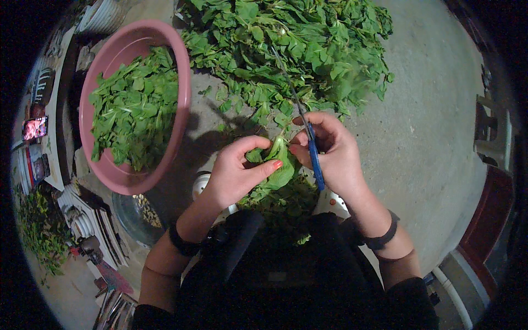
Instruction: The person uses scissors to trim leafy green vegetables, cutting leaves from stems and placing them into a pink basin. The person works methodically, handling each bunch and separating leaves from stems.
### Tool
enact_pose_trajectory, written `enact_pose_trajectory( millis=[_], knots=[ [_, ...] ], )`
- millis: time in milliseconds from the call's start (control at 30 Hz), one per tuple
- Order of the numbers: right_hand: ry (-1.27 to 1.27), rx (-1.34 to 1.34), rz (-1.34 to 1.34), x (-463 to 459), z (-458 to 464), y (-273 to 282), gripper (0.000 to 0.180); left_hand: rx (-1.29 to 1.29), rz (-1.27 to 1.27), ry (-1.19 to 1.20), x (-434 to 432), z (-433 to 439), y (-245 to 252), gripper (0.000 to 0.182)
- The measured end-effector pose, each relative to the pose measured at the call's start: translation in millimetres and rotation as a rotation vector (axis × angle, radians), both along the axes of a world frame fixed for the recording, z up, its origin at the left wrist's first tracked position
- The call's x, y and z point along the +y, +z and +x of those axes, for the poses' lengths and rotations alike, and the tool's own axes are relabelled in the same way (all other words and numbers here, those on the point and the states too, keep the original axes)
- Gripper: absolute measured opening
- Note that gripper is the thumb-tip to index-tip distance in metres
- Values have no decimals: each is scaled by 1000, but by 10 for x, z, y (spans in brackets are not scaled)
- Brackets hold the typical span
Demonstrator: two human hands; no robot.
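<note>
Between the thumb and fingers of my left hand [237, 171] is a leafy green sprig [281, 173], its pale stem end pointing up and away from me. My right hand [336, 152] holds a cutting tool [314, 154] with a blue handle and a long, thin blade pointing away. The tool is seen edge-on, so I cannot tell whether it is scissors or a knife. My right thumb and fingertips are close beside the sprig's stem end; whether they touch it is unclear. Loose greens [284, 198] lie below my hands, between my white shoes [332, 204].
A large heap of leafy greens [297, 53] spreads over the concrete floor [429, 123] ahead. To the left, a pink basin [184, 95] holds picked leaves [136, 107]. A bowl [128, 212] with pale pieces sits below it. A lit phone [35, 128] stands at far left.
</note>
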State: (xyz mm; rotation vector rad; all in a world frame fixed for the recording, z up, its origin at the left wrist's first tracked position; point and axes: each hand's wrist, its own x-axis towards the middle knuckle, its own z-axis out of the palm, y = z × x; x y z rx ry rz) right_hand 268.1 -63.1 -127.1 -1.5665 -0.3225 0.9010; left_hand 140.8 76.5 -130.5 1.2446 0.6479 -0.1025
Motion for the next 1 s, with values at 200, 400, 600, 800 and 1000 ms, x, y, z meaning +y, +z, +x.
enact_pose_trajectory(
  millis=[200, 400, 600, 800, 1000],
  knots=[
    [-21, -90, -83, -101, 27, -33, 36, -197, 959, -226, 122, -62, -41, 29],
    [111, 29, -117, -439, -44, -140, 41, -209, 1303, -118, 237, -190, -32, 42],
    [329, -210, -313, -770, -255, -139, 63, -302, 1291, -35, 232, -250, -70, 47],
    [332, -289, -282, -862, -291, -75, 61, -271, 1242, -73, 164, -266, -71, 38],
    [342, -259, -304, -849, -286, -32, 60, -243, 1151, -98, 79, -261, -46, 31]
  ],
)
